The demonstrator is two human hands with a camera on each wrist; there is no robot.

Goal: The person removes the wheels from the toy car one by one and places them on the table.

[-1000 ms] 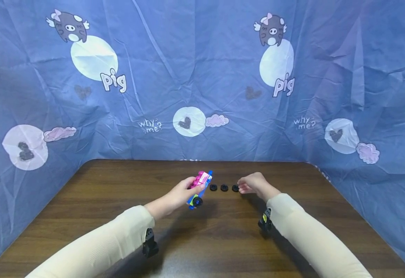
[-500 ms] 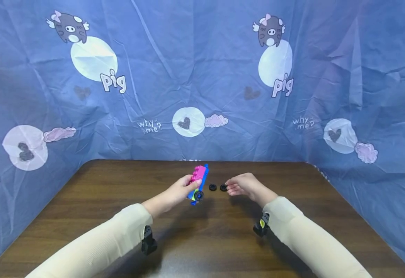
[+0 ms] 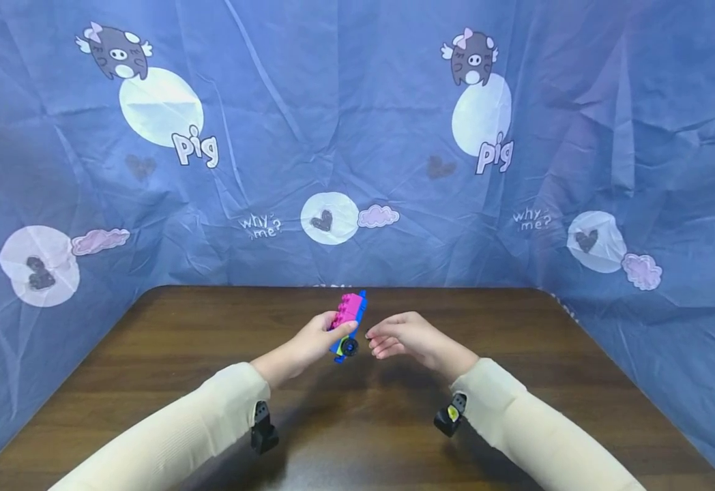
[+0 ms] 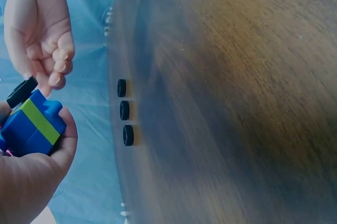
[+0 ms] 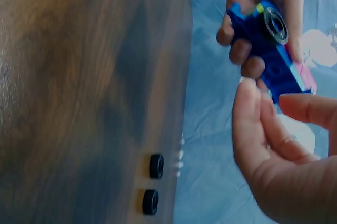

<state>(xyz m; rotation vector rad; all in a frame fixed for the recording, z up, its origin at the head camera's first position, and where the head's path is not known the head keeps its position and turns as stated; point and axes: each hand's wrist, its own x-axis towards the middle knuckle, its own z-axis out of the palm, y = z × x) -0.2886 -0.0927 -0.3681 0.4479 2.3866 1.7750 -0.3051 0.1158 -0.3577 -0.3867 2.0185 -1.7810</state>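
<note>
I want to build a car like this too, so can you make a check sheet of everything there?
Surface: dark wooden table, bare wood in front of the arms.
Job's things: toy car of pink and blue bricks, one black wheel fitted; three loose wheels in a row on the table.
Clutter: nothing seen.
Hands: left hand grips the toy car above the table; right hand is beside it, fingers loosely curled, holding nothing.
Cables: nothing seen.
Surroundings: blue cloth with pig pictures behind and on both sides.
</note>
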